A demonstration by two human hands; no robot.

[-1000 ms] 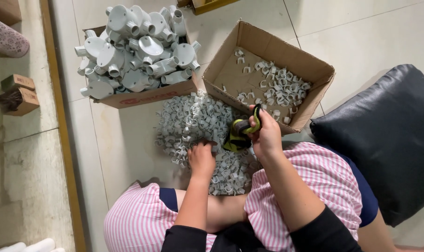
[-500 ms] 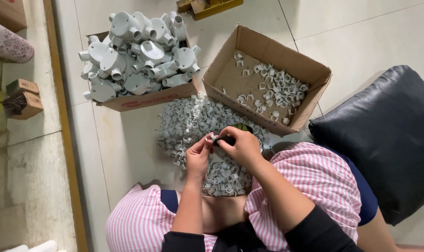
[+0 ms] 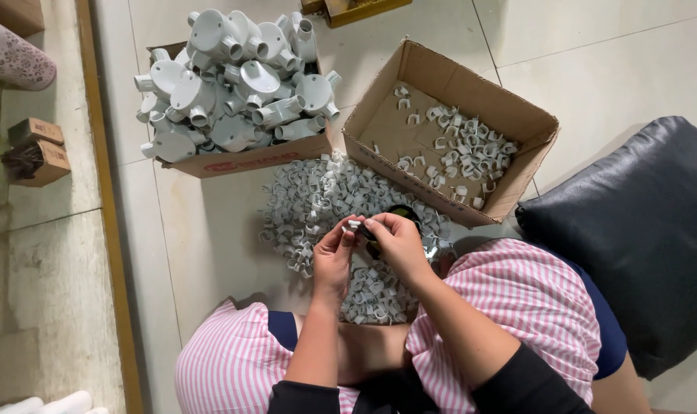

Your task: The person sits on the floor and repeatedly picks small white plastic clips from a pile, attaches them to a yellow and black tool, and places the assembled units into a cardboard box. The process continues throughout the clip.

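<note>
- The person sits on the tiled floor with both hands raised together above a heap of small grey pipe clips.
- Left hand: fingers curled, fingertips pinching one small grey clip from the left side.
- Right hand: fingers bent around a dark tool and meeting the same clip from the right; thumb and forefinger are pressed to it.
- The held clip sits between the two sets of fingertips, just above the near edge of the heap and clear of the floor.
- The tool is mostly hidden behind the right hand; its exact shape cannot be told.
- Open cardboard box, to the right of the heap: holds a loose scatter of the same grey clips over part of its bottom.
- Second cardboard box, to the left and farther away: piled above its rim with larger grey round conduit fittings.
- A black cushion lies on the floor at the person's right side.
- Pink-striped cloth covers both knees beneath the forearms.
</note>
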